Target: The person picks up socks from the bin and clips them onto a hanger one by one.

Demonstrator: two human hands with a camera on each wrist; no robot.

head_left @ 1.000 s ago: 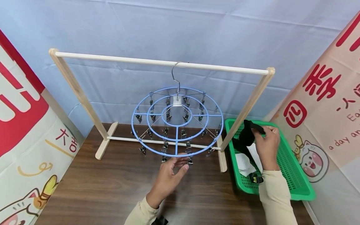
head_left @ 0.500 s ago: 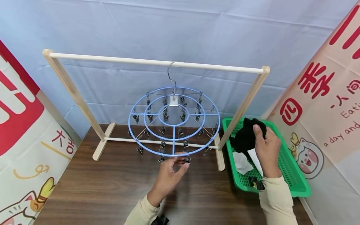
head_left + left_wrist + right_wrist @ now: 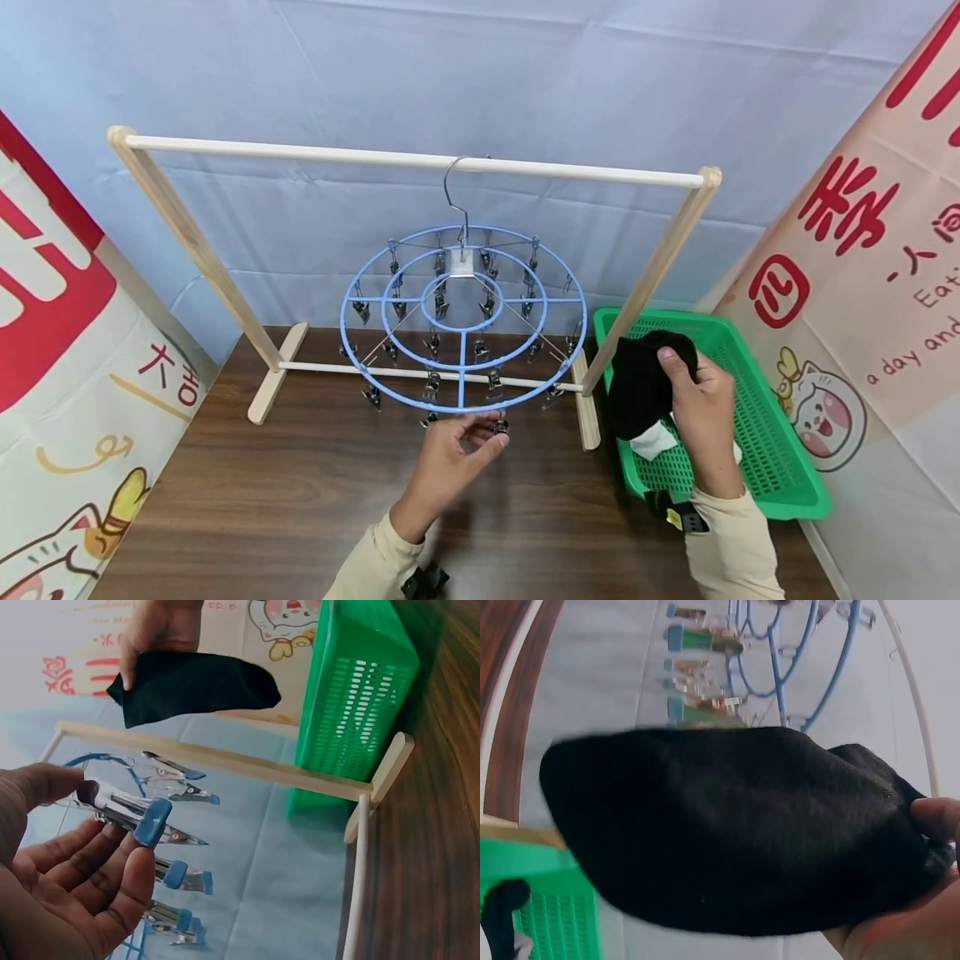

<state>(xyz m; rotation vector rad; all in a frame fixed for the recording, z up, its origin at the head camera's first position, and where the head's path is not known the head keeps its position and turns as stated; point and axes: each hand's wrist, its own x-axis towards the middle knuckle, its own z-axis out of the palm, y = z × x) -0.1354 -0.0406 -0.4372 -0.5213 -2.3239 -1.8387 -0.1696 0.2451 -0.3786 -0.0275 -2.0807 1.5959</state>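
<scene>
A black sock [image 3: 641, 387] hangs from my right hand [image 3: 708, 408], which pinches its upper end between thumb and fingers. In the left wrist view the sock [image 3: 199, 686] stretches sideways, its toe away from the hand. My left hand [image 3: 447, 458] is at the front edge of a round blue clip hanger [image 3: 462, 387]. Its thumb and fingers pinch one metal clip with a blue tip [image 3: 154, 821]. Several other clips [image 3: 176, 874] dangle around the rings. Beneath the held sock, white cloth [image 3: 652, 442] lies in the green basket [image 3: 806, 510].
A wooden rack [image 3: 420, 158] carries the hanger by its metal hook [image 3: 448, 187]. The rack's right post [image 3: 648, 283] stands between hanger and basket. Another black item [image 3: 501, 915] lies in the basket. Printed cloth [image 3: 810, 333] and a blue backdrop [image 3: 337, 83] surround the table.
My right hand has drawn the sock up out of the basket and a little toward me, and it now hangs fuller below the fingers. My left hand stays at the same clip.
</scene>
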